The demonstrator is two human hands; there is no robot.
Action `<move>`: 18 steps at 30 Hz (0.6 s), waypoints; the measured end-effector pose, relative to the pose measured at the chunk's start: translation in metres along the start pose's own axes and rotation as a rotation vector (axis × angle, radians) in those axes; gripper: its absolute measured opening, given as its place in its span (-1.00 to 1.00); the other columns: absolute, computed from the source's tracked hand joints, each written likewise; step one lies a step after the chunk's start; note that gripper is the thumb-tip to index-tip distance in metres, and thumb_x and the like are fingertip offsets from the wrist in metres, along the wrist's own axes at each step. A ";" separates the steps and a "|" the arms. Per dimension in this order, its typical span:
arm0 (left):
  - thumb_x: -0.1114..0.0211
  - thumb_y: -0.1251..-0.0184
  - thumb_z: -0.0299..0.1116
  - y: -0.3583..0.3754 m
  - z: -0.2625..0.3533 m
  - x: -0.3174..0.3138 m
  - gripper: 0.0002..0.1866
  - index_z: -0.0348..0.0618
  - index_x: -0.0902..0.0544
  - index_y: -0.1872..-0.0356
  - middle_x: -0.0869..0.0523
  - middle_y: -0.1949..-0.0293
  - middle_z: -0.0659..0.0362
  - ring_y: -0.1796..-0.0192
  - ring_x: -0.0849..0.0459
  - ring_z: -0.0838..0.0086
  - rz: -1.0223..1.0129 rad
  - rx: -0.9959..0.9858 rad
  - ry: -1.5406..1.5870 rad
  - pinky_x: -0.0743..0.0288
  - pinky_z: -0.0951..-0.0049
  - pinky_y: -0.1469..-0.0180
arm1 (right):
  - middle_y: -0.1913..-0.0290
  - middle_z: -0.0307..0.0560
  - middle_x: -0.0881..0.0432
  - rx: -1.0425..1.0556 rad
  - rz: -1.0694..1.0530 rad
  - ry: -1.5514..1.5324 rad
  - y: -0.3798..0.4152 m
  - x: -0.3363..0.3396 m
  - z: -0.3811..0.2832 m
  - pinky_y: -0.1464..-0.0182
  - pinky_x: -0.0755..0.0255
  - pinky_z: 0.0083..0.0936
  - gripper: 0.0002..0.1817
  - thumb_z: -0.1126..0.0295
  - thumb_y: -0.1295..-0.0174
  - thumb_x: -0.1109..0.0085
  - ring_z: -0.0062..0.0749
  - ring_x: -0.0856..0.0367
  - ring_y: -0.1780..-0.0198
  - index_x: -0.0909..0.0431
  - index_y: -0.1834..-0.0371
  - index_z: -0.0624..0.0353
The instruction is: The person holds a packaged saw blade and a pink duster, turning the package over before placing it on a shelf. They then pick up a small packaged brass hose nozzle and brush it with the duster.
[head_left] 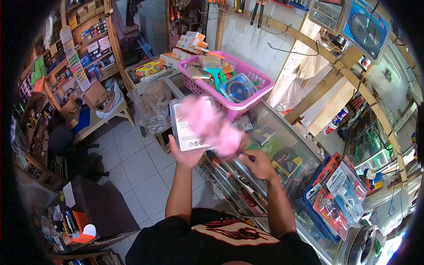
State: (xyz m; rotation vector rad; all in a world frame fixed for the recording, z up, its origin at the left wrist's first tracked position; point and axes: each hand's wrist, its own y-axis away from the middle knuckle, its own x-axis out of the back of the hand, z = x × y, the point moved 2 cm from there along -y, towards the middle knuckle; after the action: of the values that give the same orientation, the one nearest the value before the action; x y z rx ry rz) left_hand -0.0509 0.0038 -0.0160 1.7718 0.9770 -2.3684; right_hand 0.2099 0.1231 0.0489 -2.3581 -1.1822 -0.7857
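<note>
My left hand (186, 157) is closed on the lower edge of a flat blister pack (184, 128), whose printed white back faces me. In my right hand (260, 167) is the dark blue handle of a pink fluffy duster (201, 117). The duster's head is smeared by motion and lies across the pack, hiding its right part. Just beyond both hands a pink plastic basket (245, 105) stands on the glass counter. It holds paintbrushes (213, 66) and a packaged blue saw blade (239, 88).
The glass display counter (304, 143) runs along my right, with a blue basket (316, 216) of carded goods on it. Wire coils (360, 245) stand at the lower right. A packaged saw blade (365, 25) hangs overhead. At left are a wooden bench (106, 117) and a dark cabinet (101, 207).
</note>
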 end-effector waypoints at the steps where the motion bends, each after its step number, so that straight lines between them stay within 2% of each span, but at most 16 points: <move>1: 0.07 -0.47 0.55 -0.001 -0.004 -0.001 0.01 0.02 -0.22 -0.70 -0.33 -0.64 0.08 -0.63 -0.31 0.05 -0.040 -0.001 0.035 -0.17 -0.22 -0.62 | 0.23 0.14 -0.79 0.036 -0.019 -0.064 0.001 -0.002 0.000 0.08 -0.56 -0.30 -0.57 0.12 -0.48 -0.35 -0.27 -0.69 0.27 -0.73 -0.02 0.37; 3: 0.05 -0.49 0.52 -0.002 -0.012 -0.002 -0.04 0.04 -0.27 -0.68 -0.40 -0.59 0.10 -0.58 -0.40 0.09 -0.119 0.004 0.105 -0.23 -0.17 -0.60 | 0.21 0.10 -0.80 0.105 -0.051 -0.196 0.005 -0.009 -0.001 0.06 -0.57 -0.29 -0.57 0.13 -0.49 -0.34 -0.29 -0.69 0.26 -0.72 -0.05 0.37; 5: 0.03 -0.51 0.49 -0.002 -0.018 -0.001 -0.09 0.05 -0.32 -0.65 -0.48 -0.54 0.12 -0.52 -0.49 0.12 -0.199 0.013 0.177 -0.30 -0.11 -0.58 | 0.20 0.11 -0.80 0.062 -0.109 -0.371 0.009 -0.012 0.008 0.03 -0.58 -0.31 -0.57 0.13 -0.51 -0.32 -0.33 -0.68 0.23 -0.72 -0.05 0.38; 6: 0.04 -0.54 0.46 0.007 -0.020 0.012 -0.10 0.02 -0.31 -0.65 -0.46 -0.55 0.08 -0.56 -0.43 0.10 0.170 -0.069 -0.004 -0.26 -0.08 -0.61 | 0.19 0.11 -0.81 0.042 -0.137 -0.457 0.011 -0.011 0.006 0.01 -0.58 -0.31 -0.57 0.13 -0.53 -0.30 -0.35 -0.68 0.22 -0.72 -0.05 0.39; 9: 0.01 -0.52 0.48 0.000 -0.030 0.025 -0.08 0.06 -0.26 -0.67 -0.45 -0.56 0.08 -0.57 -0.41 0.09 0.098 -0.052 -0.214 -0.24 -0.13 -0.61 | 0.18 0.10 -0.81 0.067 0.004 -0.098 0.009 0.002 -0.007 -0.03 -0.58 -0.35 -0.57 0.14 -0.53 -0.30 -0.41 -0.68 0.18 -0.72 -0.04 0.41; 10: 0.00 -0.49 0.51 -0.005 -0.035 -0.018 -0.03 0.11 -0.20 -0.71 -0.40 -0.59 0.14 -0.60 -0.38 0.11 0.055 0.038 -0.110 -0.19 -0.18 -0.63 | 0.19 0.13 -0.80 0.047 0.080 -0.103 0.007 0.003 -0.008 -0.04 -0.57 -0.37 -0.58 0.15 -0.53 -0.29 -0.42 -0.69 0.17 -0.72 -0.05 0.40; 11: 0.00 -0.48 0.52 -0.005 -0.041 -0.032 -0.01 0.05 -0.18 -0.72 -0.38 -0.60 0.10 -0.60 -0.38 0.11 0.014 0.045 -0.072 -0.19 -0.19 -0.62 | 0.21 0.13 -0.79 0.017 0.104 -0.136 0.007 0.004 -0.004 -0.01 -0.57 -0.36 -0.59 0.16 -0.52 -0.30 -0.41 -0.67 0.19 -0.72 -0.03 0.40; 13: 0.02 -0.47 0.54 -0.006 -0.039 -0.028 0.02 0.05 -0.16 -0.73 -0.38 -0.61 0.10 -0.61 -0.37 0.10 -0.026 0.054 -0.066 -0.17 -0.20 -0.63 | 0.26 0.13 -0.77 -0.046 0.154 -0.200 0.007 0.007 0.006 0.04 -0.55 -0.34 -0.60 0.16 -0.52 -0.30 -0.41 -0.64 0.23 -0.72 0.02 0.40; 15: 0.09 -0.43 0.61 -0.006 -0.042 -0.030 0.07 0.12 -0.08 -0.76 -0.22 -0.70 0.15 -0.69 -0.21 0.07 0.025 0.030 -0.148 -0.06 -0.29 -0.65 | 0.31 0.14 -0.73 -0.015 0.101 -0.219 0.009 0.010 0.006 0.10 -0.52 -0.33 -0.61 0.17 -0.52 -0.29 -0.42 -0.58 0.27 -0.72 0.08 0.40; 16: 0.08 -0.43 0.60 -0.008 -0.038 -0.007 0.07 0.12 -0.07 -0.77 -0.23 -0.70 0.14 -0.68 -0.23 0.05 0.164 -0.036 -0.310 -0.07 -0.32 -0.63 | 0.34 0.14 -0.71 -0.003 0.071 -0.232 0.011 0.010 0.006 0.12 -0.51 -0.32 -0.61 0.17 -0.52 -0.29 -0.43 -0.55 0.29 -0.71 0.11 0.40; 18: 0.08 -0.43 0.60 -0.006 -0.038 -0.006 0.07 0.13 -0.07 -0.77 -0.24 -0.70 0.14 -0.67 -0.25 0.04 0.050 0.022 -0.121 -0.07 -0.35 -0.62 | 0.39 0.11 -0.68 -0.037 0.229 -0.115 0.007 0.015 0.005 0.17 -0.47 -0.30 -0.60 0.17 -0.51 -0.30 -0.45 -0.50 0.32 -0.71 0.15 0.41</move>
State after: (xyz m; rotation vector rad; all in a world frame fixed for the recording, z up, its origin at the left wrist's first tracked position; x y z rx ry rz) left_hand -0.0188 0.0254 -0.0135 1.6180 0.8843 -2.4315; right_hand 0.2244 0.1307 0.0544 -2.5417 -0.9240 -0.6069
